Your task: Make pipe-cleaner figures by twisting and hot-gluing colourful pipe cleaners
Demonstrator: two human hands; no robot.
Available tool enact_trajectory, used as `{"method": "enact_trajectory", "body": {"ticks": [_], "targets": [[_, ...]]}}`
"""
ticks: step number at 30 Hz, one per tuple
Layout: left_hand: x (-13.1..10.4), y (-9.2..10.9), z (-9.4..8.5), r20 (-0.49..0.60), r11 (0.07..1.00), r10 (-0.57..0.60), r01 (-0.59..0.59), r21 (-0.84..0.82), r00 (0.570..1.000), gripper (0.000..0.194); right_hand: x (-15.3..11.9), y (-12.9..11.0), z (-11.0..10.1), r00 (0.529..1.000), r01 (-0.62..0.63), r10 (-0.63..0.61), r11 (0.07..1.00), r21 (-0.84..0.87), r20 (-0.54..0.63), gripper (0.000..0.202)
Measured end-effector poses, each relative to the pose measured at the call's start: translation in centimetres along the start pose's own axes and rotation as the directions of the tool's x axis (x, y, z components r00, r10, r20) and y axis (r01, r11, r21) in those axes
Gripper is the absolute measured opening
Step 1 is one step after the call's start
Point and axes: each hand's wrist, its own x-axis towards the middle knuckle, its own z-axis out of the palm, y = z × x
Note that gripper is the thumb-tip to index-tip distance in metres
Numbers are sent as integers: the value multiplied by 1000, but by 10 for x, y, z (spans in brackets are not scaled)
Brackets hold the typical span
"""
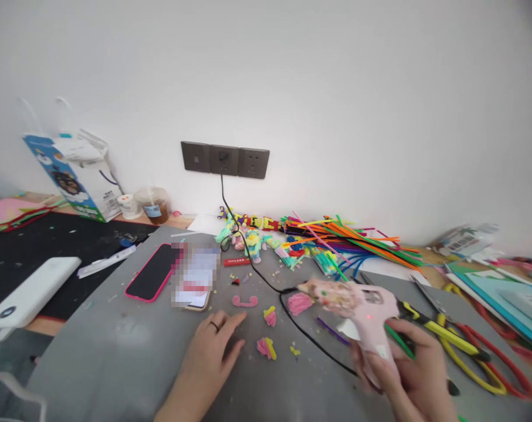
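My right hand [419,369] is wrapped round the handle of a pale pink hot glue gun [375,310], whose decorated front end points left above the grey mat [129,357]. A small red light glows on its side. Resting low over the mat, my left hand [208,351] has its fingers stretched out and holds nothing. Just beyond its fingertips lies a pink curved piece [244,301]. Two pink-and-yellow fuzzy pieces [270,317] sit to its right. A larger pink fuzzy piece [300,303] and a purple pipe cleaner [331,330] lie near the gun.
A black cord [257,266] runs from the wall socket [224,158] across the mat. Two phones [153,272] lie left; colourful pipe cleaners [358,243] are piled behind. Pliers [446,337] and red-handled scissors [498,357] lie right. A drink cup [153,206] stands back left.
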Motion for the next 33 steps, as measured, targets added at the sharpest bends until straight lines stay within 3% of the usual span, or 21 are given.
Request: {"method": "enact_trajectory", "body": {"ticks": [3,6,9,12,18,24,33], "targets": [[-1,3,4,25,997,20,-22,77,999,43,26,-12,10,959,-66,92,992,-105,270,49],[-1,5,7,6,990,41,-42,135,999,43,48,-20,17,804,-107,222,967,-233,552,46],[-2,3,9,-59,987,70,-61,147,996,38,58,-23,24,677,-246,319,947,-204,663,49],[-1,2,10,-111,987,80,-63,146,991,34,57,-21,30,622,-418,416,893,-169,664,47],[3,5,10,-154,979,88,-56,198,984,34,50,-8,41,654,-473,470,866,-164,593,55],[5,5,11,-97,976,53,-31,215,994,35,45,-2,55,687,-491,463,864,-112,561,58],[9,9,9,-51,972,10,3,236,999,34,45,11,58,661,-550,510,828,-107,550,58]]}}
